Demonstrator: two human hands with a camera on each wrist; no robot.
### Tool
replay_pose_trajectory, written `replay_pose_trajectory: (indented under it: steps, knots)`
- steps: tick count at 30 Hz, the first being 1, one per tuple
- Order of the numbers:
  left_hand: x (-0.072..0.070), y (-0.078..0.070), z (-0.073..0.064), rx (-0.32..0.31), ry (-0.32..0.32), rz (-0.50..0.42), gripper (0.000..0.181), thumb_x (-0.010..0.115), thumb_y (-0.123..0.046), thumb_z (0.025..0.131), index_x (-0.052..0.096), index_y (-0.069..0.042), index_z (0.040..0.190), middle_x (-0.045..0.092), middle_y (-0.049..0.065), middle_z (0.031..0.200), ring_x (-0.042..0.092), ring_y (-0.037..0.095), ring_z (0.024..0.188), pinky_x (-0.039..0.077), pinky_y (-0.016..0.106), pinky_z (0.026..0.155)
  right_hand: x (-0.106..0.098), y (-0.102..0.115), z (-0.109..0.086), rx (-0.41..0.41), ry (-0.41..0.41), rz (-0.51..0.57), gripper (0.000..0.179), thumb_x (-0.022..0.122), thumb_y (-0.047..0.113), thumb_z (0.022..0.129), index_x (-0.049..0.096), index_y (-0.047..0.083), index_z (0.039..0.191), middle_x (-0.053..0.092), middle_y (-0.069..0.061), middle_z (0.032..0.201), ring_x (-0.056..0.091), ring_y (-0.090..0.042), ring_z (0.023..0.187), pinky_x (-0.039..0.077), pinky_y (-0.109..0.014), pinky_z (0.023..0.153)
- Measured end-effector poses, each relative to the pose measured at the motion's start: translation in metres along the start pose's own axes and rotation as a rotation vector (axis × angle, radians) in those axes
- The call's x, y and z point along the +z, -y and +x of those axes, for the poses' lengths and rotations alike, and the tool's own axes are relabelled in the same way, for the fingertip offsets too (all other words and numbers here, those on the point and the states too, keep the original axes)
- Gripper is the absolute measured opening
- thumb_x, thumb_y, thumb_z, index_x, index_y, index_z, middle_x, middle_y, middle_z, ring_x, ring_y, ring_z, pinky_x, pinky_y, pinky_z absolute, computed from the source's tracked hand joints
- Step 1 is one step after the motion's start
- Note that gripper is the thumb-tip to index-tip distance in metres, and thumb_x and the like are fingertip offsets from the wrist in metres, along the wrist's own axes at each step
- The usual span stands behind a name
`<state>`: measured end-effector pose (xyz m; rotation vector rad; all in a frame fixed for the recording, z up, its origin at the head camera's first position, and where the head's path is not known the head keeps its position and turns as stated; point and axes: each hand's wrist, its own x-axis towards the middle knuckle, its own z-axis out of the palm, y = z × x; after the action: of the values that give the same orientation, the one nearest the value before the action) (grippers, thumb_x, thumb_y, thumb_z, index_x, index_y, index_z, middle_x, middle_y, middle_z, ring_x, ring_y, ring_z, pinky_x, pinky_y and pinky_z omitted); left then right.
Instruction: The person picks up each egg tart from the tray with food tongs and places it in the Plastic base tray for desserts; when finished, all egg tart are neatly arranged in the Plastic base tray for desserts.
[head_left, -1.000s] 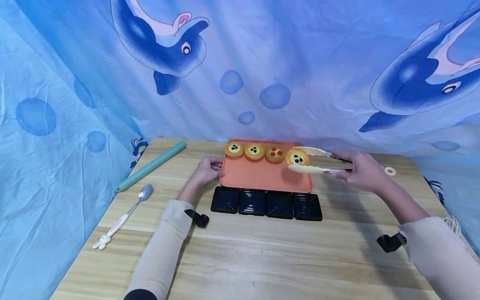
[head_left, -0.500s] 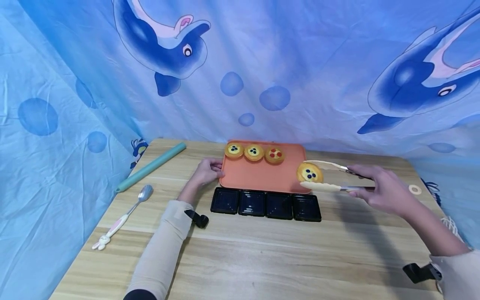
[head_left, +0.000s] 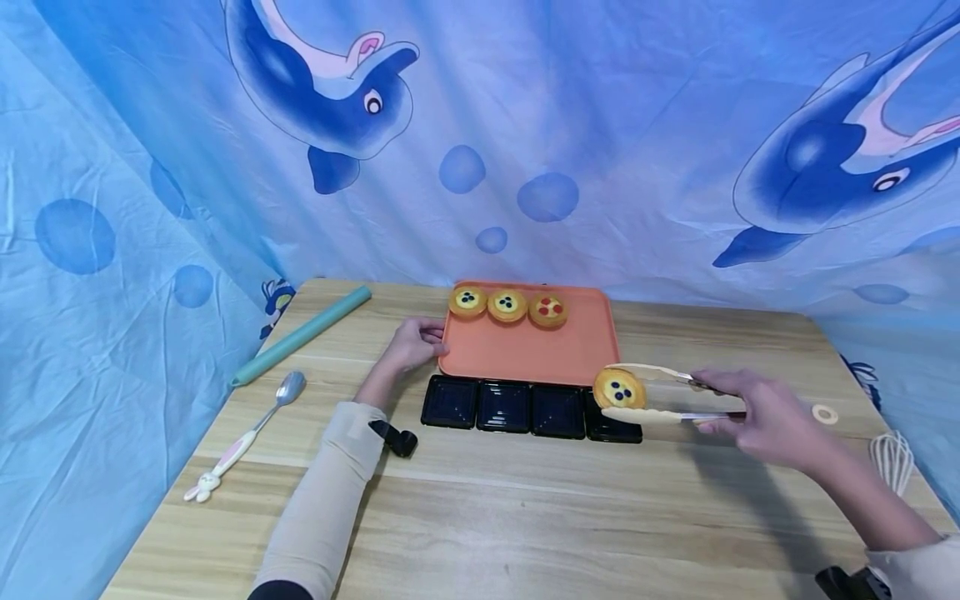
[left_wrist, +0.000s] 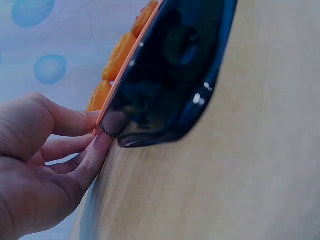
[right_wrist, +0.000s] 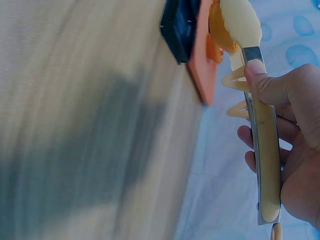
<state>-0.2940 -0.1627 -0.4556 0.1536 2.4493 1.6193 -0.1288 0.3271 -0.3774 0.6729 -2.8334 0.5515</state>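
My left hand (head_left: 408,343) pinches the left edge of an orange tray (head_left: 525,354); the left wrist view shows the thumb (left_wrist: 77,122) on one side of the rim and fingers on the other. Two blueberry-topped egg tarts (head_left: 507,306) and one red-topped egg tart (head_left: 548,310) sit along the tray's back. With my right hand (head_left: 772,421) I grip cream-tipped tongs (head_left: 652,415). Between their tips is another blueberry tart (head_left: 619,390), held above the rightmost black square dish (head_left: 615,430) and partly hiding it. In the right wrist view, the tongs (right_wrist: 265,165) cover part of that tart.
Several black square dishes (head_left: 503,407) stand in a row along the tray's front edge. On the left lie a green rolling pin (head_left: 300,335) and a rabbit-handled spoon (head_left: 243,442). A whisk (head_left: 892,460) lies at the table's right. Blue dolphin-print cloth (head_left: 495,100) hangs behind.
The tongs and the tart have moved off the tray's right side, first rightward, then toward me, over the rightmost dish. My left hand stays on the tray.
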Motion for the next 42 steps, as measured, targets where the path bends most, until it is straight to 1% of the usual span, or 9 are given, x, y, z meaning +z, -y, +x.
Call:
replay_pose_trajectory:
  steps: [6, 11, 14, 17, 20, 24, 27, 34, 42]
  knots:
    - [0.0, 0.003, 0.001, 0.001, 0.003, 0.005, 0.046, 0.071, 0.004, 0.086, 0.058, 0.008, 0.13, 0.063, 0.023, 0.114, 0.061, 0.033, 0.104, 0.053, 0.034, 0.084, 0.012, -0.002, -0.006, 0.02, 0.038, 0.023, 0.067, 0.09, 0.016, 0.071, 0.063, 0.0, 0.13, 0.066, -0.02, 0.124, 0.062, -0.043, 0.108, 0.051, -0.059, 0.079]
    - [0.0, 0.002, 0.001, -0.002, 0.0, -0.007, 0.046, 0.071, 0.005, 0.085, 0.058, 0.008, 0.129, 0.063, 0.022, 0.113, 0.061, 0.032, 0.103, 0.053, 0.032, 0.083, 0.017, -0.005, -0.009, 0.012, 0.049, 0.019, 0.068, 0.09, 0.015, 0.07, 0.062, -0.001, 0.131, 0.065, -0.021, 0.125, 0.061, -0.043, 0.108, 0.052, -0.058, 0.079]
    - [0.0, 0.002, 0.002, -0.001, -0.001, -0.01, 0.046, 0.071, 0.005, 0.085, 0.058, 0.009, 0.129, 0.063, 0.022, 0.112, 0.061, 0.031, 0.102, 0.053, 0.031, 0.082, 0.019, -0.006, -0.01, 0.009, 0.052, 0.013, 0.069, 0.089, 0.015, 0.071, 0.062, -0.002, 0.131, 0.065, -0.02, 0.124, 0.062, -0.042, 0.107, 0.053, -0.055, 0.077]
    - [0.0, 0.001, 0.002, -0.001, -0.002, -0.014, 0.046, 0.071, 0.005, 0.085, 0.058, 0.009, 0.128, 0.064, 0.022, 0.112, 0.062, 0.031, 0.102, 0.053, 0.031, 0.081, 0.02, -0.007, -0.01, 0.007, 0.051, 0.019, 0.07, 0.09, 0.015, 0.07, 0.061, -0.002, 0.132, 0.064, -0.021, 0.126, 0.062, -0.043, 0.107, 0.052, -0.057, 0.078]
    - [0.0, 0.001, 0.002, -0.004, -0.004, -0.01, 0.045, 0.071, 0.004, 0.086, 0.058, 0.009, 0.128, 0.063, 0.023, 0.112, 0.062, 0.031, 0.101, 0.053, 0.031, 0.081, 0.02, -0.008, -0.01, -0.002, 0.055, 0.038, 0.078, 0.091, 0.02, 0.069, 0.057, -0.004, 0.135, 0.06, -0.024, 0.13, 0.061, -0.045, 0.109, 0.051, -0.06, 0.08]
    - [0.0, 0.001, 0.002, -0.009, -0.004, -0.011, 0.044, 0.071, 0.004, 0.086, 0.058, 0.008, 0.128, 0.063, 0.023, 0.112, 0.062, 0.031, 0.101, 0.053, 0.032, 0.082, 0.019, -0.008, -0.009, -0.01, 0.067, 0.065, 0.089, 0.092, 0.031, 0.069, 0.052, -0.006, 0.139, 0.056, -0.028, 0.133, 0.058, -0.047, 0.112, 0.049, -0.062, 0.082]
    - [0.0, 0.002, 0.002, -0.006, -0.003, -0.01, 0.044, 0.071, 0.004, 0.086, 0.058, 0.009, 0.128, 0.063, 0.023, 0.112, 0.062, 0.031, 0.101, 0.053, 0.032, 0.082, 0.018, -0.007, -0.01, 0.001, 0.074, 0.082, 0.091, 0.091, 0.035, 0.071, 0.05, -0.007, 0.14, 0.055, -0.029, 0.134, 0.056, -0.048, 0.114, 0.048, -0.063, 0.083]
    - [-0.001, 0.003, 0.001, 0.002, -0.01, -0.003, 0.044, 0.071, 0.005, 0.086, 0.058, 0.01, 0.128, 0.064, 0.023, 0.111, 0.062, 0.031, 0.101, 0.053, 0.031, 0.081, 0.015, -0.005, -0.006, 0.037, 0.085, 0.128, 0.091, 0.088, 0.033, 0.074, 0.045, -0.005, 0.145, 0.051, -0.033, 0.136, 0.051, -0.052, 0.118, 0.044, -0.066, 0.086]
    - [-0.001, 0.002, 0.001, 0.006, -0.001, -0.007, 0.045, 0.071, 0.005, 0.086, 0.058, 0.009, 0.129, 0.064, 0.023, 0.115, 0.062, 0.032, 0.103, 0.054, 0.031, 0.082, 0.007, -0.007, 0.01, 0.03, 0.066, 0.161, 0.093, 0.085, 0.026, 0.079, 0.035, 0.001, 0.152, 0.046, -0.033, 0.141, 0.045, -0.054, 0.124, 0.04, -0.065, 0.091]
